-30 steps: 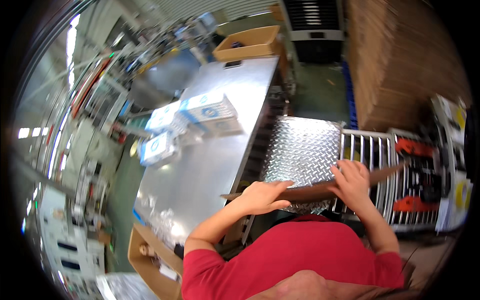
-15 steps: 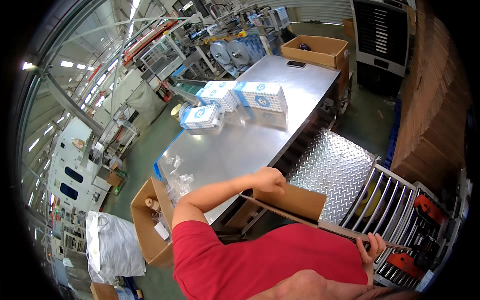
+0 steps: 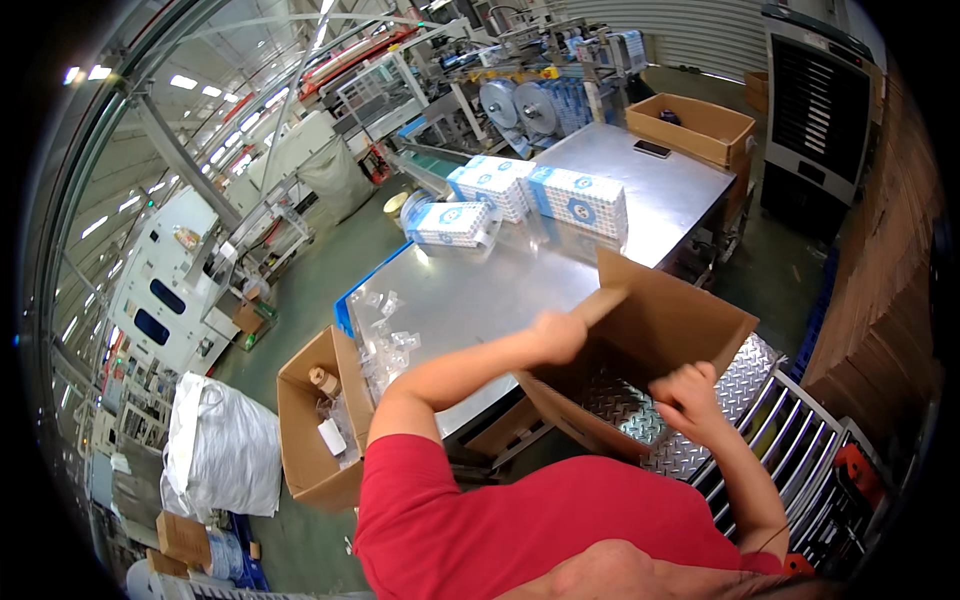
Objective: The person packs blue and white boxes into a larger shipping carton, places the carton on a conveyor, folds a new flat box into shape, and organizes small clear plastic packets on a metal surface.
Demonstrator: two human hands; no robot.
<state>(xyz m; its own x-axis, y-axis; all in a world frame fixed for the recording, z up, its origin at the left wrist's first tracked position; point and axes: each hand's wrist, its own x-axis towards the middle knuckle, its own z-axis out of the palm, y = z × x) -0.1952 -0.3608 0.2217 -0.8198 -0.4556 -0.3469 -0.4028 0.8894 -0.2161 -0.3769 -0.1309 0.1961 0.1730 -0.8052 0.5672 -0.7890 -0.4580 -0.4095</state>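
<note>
A brown cardboard carton [image 3: 660, 325] stands opened out in front of me, over the ribbed metal plate [image 3: 745, 375]. My left hand [image 3: 557, 335] grips its left flap near the top corner. My right hand [image 3: 685, 395] holds the near edge on the right side. Through the open carton the metal plate shows. On the steel table [image 3: 480, 300] beyond lie three white and blue wrapped packs [image 3: 575, 200], one of them [image 3: 450, 222] further left.
An open carton [image 3: 690, 128] and a dark phone [image 3: 652, 149] sit at the table's far end. A box of scraps [image 3: 315, 420] and a white sack [image 3: 222, 445] stand on the floor left. Roller conveyor [image 3: 810, 450] runs right; stacked flat cardboard [image 3: 890, 270] lines the right.
The flat cardboard blank I held over the rollers has been swung left and opened into a box shape. My view has turned left toward the steel table.
</note>
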